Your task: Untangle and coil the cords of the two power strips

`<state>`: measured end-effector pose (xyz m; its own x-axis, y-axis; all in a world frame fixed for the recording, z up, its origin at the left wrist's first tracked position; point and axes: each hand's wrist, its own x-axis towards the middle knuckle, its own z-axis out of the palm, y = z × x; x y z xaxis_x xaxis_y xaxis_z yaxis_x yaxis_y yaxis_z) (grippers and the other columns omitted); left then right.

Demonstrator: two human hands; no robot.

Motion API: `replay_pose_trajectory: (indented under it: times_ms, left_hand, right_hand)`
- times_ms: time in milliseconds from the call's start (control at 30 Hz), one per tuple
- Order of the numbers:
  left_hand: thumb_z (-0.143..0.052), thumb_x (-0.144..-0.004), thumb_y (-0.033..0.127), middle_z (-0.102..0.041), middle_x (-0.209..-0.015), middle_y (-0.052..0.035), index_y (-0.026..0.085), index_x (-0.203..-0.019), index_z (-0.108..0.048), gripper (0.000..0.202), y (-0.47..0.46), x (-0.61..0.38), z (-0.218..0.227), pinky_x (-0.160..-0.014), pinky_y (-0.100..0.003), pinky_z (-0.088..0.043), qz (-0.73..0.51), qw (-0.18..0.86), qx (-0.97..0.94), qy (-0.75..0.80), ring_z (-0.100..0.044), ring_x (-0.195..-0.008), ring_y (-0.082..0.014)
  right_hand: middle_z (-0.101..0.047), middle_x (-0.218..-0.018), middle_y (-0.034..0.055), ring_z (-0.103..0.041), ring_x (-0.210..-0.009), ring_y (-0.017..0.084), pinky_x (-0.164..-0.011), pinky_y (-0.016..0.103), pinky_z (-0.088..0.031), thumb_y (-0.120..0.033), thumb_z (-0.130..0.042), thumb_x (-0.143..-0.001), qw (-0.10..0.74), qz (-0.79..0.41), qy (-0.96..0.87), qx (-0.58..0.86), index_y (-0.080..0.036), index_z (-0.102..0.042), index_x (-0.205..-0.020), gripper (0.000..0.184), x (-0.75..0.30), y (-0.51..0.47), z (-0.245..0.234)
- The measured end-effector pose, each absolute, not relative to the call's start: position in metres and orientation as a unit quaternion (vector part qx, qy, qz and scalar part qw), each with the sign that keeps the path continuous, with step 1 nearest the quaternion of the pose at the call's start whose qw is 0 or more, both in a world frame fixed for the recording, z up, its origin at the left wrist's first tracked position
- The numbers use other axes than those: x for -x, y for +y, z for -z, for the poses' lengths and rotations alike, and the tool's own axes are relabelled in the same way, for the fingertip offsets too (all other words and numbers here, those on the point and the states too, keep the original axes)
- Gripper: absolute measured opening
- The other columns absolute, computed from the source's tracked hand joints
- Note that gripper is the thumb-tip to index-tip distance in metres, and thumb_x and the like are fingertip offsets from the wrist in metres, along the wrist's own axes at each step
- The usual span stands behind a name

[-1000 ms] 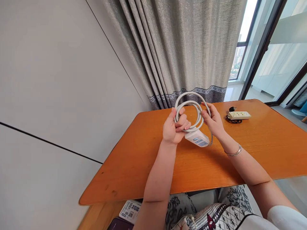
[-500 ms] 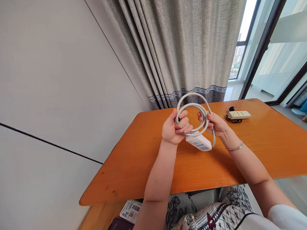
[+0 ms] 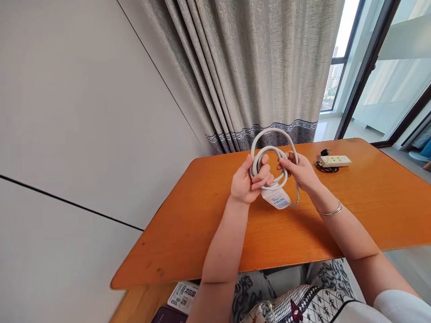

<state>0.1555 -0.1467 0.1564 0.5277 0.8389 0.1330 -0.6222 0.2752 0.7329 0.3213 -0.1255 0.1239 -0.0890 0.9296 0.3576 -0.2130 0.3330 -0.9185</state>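
Both of my hands hold a white power strip (image 3: 276,197) with its thick grey-white cable (image 3: 273,133) wound in loops above the orange table (image 3: 202,215). My left hand (image 3: 247,181) is closed round the left side of the loops, just above the strip's body. On the right side, my right hand (image 3: 299,172) pinches the cable, and a silver bangle sits on that wrist. The strip hangs tilted below the loops, between the two hands.
A second, cream power strip (image 3: 335,160) with a black cord and plug lies at the table's far right. A grey curtain (image 3: 256,67) hangs behind the table, a white wall stands at left, glass doors at right. Printed packets (image 3: 183,296) lie under the table's near edge.
My hands have drawn closer together and the cable loops have tightened. The power strip has swung in under my left hand.
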Motion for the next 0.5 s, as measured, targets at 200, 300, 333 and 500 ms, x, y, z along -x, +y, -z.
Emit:
replay_pose_trajectory:
  times_ms: [200, 300, 333, 500]
  left_hand:
    - [-0.017, -0.105, 0.050, -0.019, -0.042, 0.0110, 0.018, -0.074, -0.051, 0.056, -0.1449, -0.1592, -0.1534, -0.050, -0.020, -0.040, -0.465, 0.786, -0.379, 0.151, -0.016, -0.030, -0.0045]
    - [-0.015, -0.105, 0.049, -0.019, -0.043, 0.0109, 0.017, -0.074, -0.052, 0.058, -0.1447, -0.1598, -0.1523, -0.050, -0.019, -0.040, -0.477, 0.777, -0.386, 0.140, -0.014, -0.031, -0.0043]
    - [-0.013, -0.105, 0.049, -0.019, -0.043, 0.0109, 0.017, -0.074, -0.053, 0.060, -0.1448, -0.1598, -0.1522, -0.050, -0.019, -0.040, -0.480, 0.774, -0.390, 0.135, -0.014, -0.031, -0.0043]
    - [-0.008, -0.104, 0.050, -0.018, -0.042, 0.0108, 0.016, -0.076, -0.056, 0.065, -0.1462, -0.1584, -0.1537, -0.049, -0.019, -0.040, -0.479, 0.767, -0.406, 0.131, -0.013, -0.031, -0.0046]
  right_hand:
    - [-0.062, -0.062, -0.0018, -0.042, -0.047, 0.007, -0.043, 0.022, -0.033, -0.056, -0.075, -0.072, 0.620, -0.418, -0.557, 0.363, -0.019, -0.055, -0.074, 0.042, -0.3147, -0.1291, -0.1216]
    - [-0.063, -0.065, -0.0014, -0.042, -0.047, 0.007, -0.043, 0.022, -0.033, -0.053, -0.071, -0.077, 0.620, -0.410, -0.558, 0.369, -0.020, -0.055, -0.074, 0.037, -0.3119, -0.1308, -0.1211]
    - [-0.063, -0.067, -0.0011, -0.042, -0.047, 0.007, -0.042, 0.022, -0.034, -0.052, -0.070, -0.078, 0.618, -0.413, -0.559, 0.368, -0.019, -0.055, -0.074, 0.036, -0.3119, -0.1308, -0.1210]
    - [-0.064, -0.069, -0.0001, -0.043, -0.048, 0.006, -0.044, 0.022, -0.037, -0.050, -0.070, -0.077, 0.617, -0.415, -0.571, 0.347, -0.018, -0.059, -0.074, 0.034, -0.3170, -0.1275, -0.1205]
